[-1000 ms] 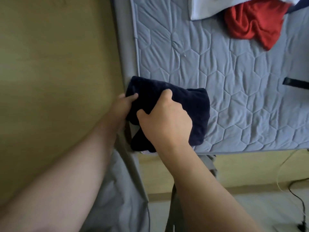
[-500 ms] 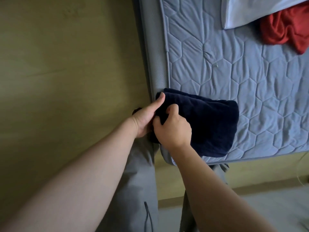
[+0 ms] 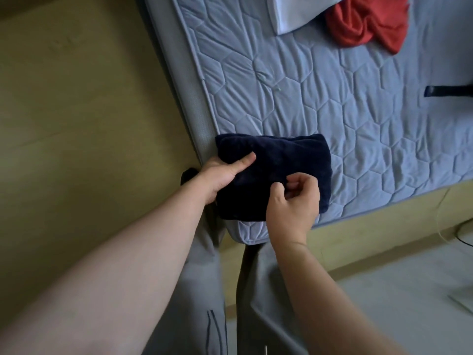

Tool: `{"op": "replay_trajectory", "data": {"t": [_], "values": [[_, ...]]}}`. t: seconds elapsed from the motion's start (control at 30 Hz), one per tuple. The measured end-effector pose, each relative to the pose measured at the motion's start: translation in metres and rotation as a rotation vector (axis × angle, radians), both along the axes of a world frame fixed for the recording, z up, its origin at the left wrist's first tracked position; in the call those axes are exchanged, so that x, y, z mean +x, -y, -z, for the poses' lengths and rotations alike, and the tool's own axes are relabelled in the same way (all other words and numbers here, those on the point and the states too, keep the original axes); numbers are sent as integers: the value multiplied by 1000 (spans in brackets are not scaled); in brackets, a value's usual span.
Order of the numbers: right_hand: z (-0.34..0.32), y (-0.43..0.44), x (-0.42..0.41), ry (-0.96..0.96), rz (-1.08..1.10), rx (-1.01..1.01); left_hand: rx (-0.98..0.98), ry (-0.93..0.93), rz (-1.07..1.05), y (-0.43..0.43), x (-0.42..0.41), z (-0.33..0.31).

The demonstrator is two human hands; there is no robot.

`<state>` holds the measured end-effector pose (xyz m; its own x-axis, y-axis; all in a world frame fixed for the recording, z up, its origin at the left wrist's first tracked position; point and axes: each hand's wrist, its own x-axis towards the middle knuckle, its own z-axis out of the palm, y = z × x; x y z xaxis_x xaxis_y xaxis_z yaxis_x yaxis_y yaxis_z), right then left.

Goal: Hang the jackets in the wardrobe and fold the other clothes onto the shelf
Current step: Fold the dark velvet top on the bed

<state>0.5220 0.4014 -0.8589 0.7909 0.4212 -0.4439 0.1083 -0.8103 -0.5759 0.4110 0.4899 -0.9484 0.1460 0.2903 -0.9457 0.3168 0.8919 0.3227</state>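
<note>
A folded navy garment [image 3: 286, 160] lies on the near corner of the quilted blue mattress [image 3: 332, 103]. My left hand [image 3: 220, 175] grips its left edge, thumb lying across the top and fingers hidden beneath. My right hand [image 3: 294, 201] hovers over the garment's near right part with its fingers curled; whether they pinch the cloth is unclear. A crumpled red garment [image 3: 366, 21] and a white cloth [image 3: 294, 14] lie at the far end of the mattress.
A yellowish wooden panel [image 3: 76, 124] runs along the mattress's left side. A dark strap [image 3: 448, 90] lies on the mattress at the right edge. My grey trousers [image 3: 199, 290] fill the bottom centre. A cable [image 3: 458, 237] lies on the pale floor at right.
My right hand has shifted right along the navy garment and lifted its fingers. The left thumb now lies on top of the cloth. The view has tilted.
</note>
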Motion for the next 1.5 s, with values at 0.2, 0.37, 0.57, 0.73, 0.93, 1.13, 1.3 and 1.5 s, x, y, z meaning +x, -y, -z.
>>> {"op": "replay_trajectory", "data": {"t": [0.2,0.37,0.57,0.73,0.93,1.13,1.3,1.5], "values": [[-6,14,22,15,274,-135,-62,61,-94,6,20,-25],[-38,24,44,-335,747,-294,-126,-23,-150,14,51,-68],[-139,-5,57,-854,743,-176,101,-185,-341,1,93,-168],[-249,-40,72,-1222,715,72,329,-196,-449,-24,123,-296],[-375,-66,100,-1430,487,507,591,0,-497,-58,147,-448],[-463,-81,114,-1324,334,736,672,194,-551,-69,163,-546],[-517,-86,128,-1188,308,855,750,327,-564,-69,172,-601],[-567,-85,144,-1080,227,977,982,391,-541,-73,176,-650]]}}
